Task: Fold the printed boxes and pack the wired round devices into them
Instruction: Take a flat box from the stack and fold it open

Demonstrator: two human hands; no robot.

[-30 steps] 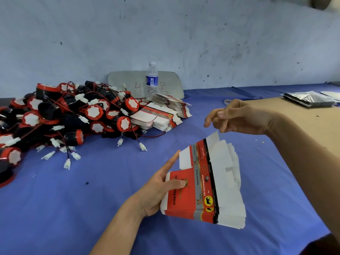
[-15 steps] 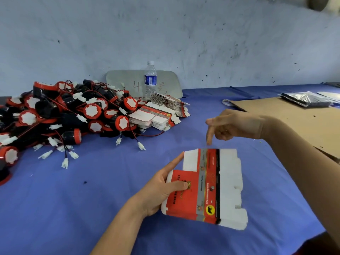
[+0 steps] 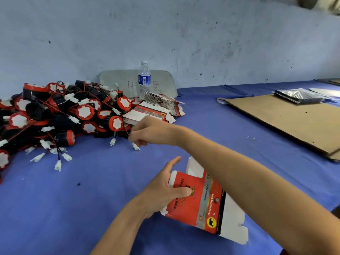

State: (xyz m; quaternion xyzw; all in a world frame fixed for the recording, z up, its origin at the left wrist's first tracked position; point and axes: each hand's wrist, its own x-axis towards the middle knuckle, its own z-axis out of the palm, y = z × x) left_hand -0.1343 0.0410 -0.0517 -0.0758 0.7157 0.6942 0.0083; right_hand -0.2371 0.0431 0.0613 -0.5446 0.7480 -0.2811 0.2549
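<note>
Head view: right hand (image 3: 147, 133) now reaches across to pile of wired round devices (image 3: 60, 118), at 10 o'clock from box; half a second ago it hovered over box flaps. Fingers curled beside white connector (image 3: 136, 146); blur hides whether they pinch anything. Left hand (image 3: 161, 194) grips printed box (image 3: 200, 203) at 6 o'clock on blue cloth (image 3: 92, 199), thumb on red face. Box partly opened, empty. Likely meaning: folding paused, device pickup starting.

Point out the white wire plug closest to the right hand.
The plug just below the right hand in view, at the right edge of the pile; the other loose plugs lie farther left.
</note>
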